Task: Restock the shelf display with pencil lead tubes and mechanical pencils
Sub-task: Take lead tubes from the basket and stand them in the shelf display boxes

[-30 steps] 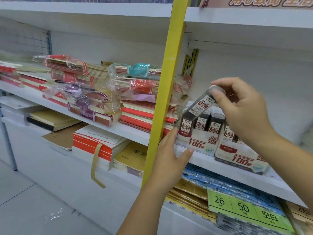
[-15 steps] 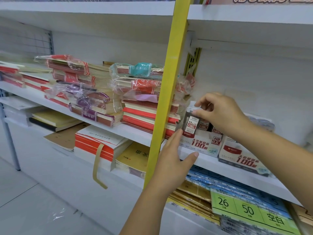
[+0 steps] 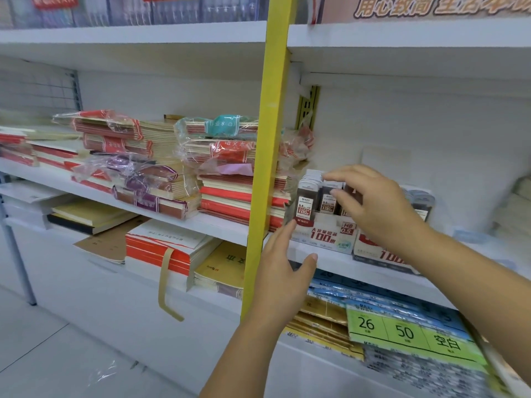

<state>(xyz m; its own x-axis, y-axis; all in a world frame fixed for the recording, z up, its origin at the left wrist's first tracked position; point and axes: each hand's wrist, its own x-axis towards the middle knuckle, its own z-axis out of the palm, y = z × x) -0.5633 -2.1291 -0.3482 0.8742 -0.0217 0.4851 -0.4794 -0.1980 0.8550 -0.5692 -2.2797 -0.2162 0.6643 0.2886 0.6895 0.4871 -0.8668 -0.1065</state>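
Note:
A white and red display box (image 3: 321,238) of pencil lead tubes stands on the white shelf (image 3: 224,225), just right of the yellow upright. Dark lead tubes (image 3: 305,202) stand upright in it. My left hand (image 3: 283,268) lies flat against the box's left front corner, fingers straight, thumb at the shelf edge. My right hand (image 3: 370,202) hovers over the tubes, its index fingertip and thumb touching the tube tops; it lifts nothing. A second lead box (image 3: 376,254) sits to the right, partly hidden by my right forearm. No mechanical pencils are in view.
The yellow upright post (image 3: 270,168) stands directly left of the box. Wrapped stacks of notebooks (image 3: 224,173) fill the shelf left of it. Paper packs and a green price label (image 3: 402,331) lie on the shelf below. More tubes (image 3: 419,202) stand behind my right wrist.
A second ago my right hand held one lead tube tilted above the box. It lowered the tube into the front left slot, let go and shifted slightly right. My left hand stayed at the box.

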